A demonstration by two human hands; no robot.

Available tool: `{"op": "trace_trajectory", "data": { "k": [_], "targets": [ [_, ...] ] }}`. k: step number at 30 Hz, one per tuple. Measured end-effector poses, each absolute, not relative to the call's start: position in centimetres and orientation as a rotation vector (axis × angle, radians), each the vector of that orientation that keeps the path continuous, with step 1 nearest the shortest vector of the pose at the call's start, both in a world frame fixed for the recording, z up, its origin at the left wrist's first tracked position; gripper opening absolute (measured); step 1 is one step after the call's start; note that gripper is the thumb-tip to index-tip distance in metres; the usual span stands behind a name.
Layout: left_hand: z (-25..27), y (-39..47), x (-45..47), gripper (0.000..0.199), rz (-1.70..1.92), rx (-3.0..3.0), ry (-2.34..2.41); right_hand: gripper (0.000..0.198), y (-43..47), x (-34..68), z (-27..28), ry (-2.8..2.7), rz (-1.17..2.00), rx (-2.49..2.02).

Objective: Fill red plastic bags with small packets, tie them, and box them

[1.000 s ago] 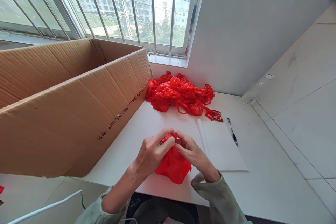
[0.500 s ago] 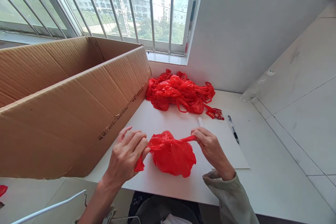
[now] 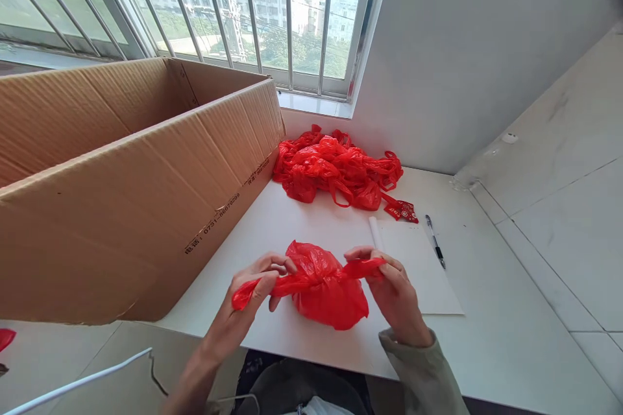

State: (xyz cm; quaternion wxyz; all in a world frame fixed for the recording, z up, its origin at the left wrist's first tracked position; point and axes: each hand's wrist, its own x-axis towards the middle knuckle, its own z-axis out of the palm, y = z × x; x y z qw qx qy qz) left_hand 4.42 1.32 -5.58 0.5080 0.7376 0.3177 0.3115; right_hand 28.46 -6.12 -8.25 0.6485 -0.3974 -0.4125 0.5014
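A red plastic bag (image 3: pixel 331 305), bunched into a bundle with a twist or knot at its top, rests on the white table near its front edge. My left hand (image 3: pixel 248 295) pinches one handle of it between thumb and fingers, the handle's end sticking out past the thumb. On the other side, my right hand (image 3: pixel 389 285) grips the second handle by its end. Both handles stretch sideways from the gathered middle. What the bag contains is hidden.
A large open cardboard box (image 3: pixel 146 207) stands along the left. Behind the bag lies a heap of red plastic bags (image 3: pixel 335 168), with a small red packet (image 3: pixel 402 211) beside it. To the right are white paper (image 3: pixel 433 292) and a pen (image 3: pixel 435 243). A barred window is behind.
Both hands have turned, bringing the thumbs and the handles into view. The left hand has come closer to the bag's gathered top, and the handles are less taut.
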Motion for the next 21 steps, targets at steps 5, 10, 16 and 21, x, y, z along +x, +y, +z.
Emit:
{"op": "trace_trajectory", "data": {
  "k": [5, 10, 16, 21],
  "targets": [
    [-6.3, 0.8, 7.3, 0.058, 0.787, 1.296, 0.45, 0.031, -3.5, 25.2, -7.5, -0.583, 1.378, -0.655],
    [-7.2, 0.5, 7.8, 0.057, 0.971, 1.035, 0.428, 0.038, -2.7, 26.1, -9.1, -0.399, 1.36, -0.689],
    [-7.9, 0.1, 8.6, 0.059, 0.996, 1.06, 0.415, 0.039, -2.2, 25.4, -11.0, -0.474, 1.223, -0.823],
    [-7.5, -0.5, 9.7, 0.064, 0.794, 1.506, 0.395, 0.036, -1.2, 23.6, -12.5, -0.548, 1.148, -0.936]
  ]
}}
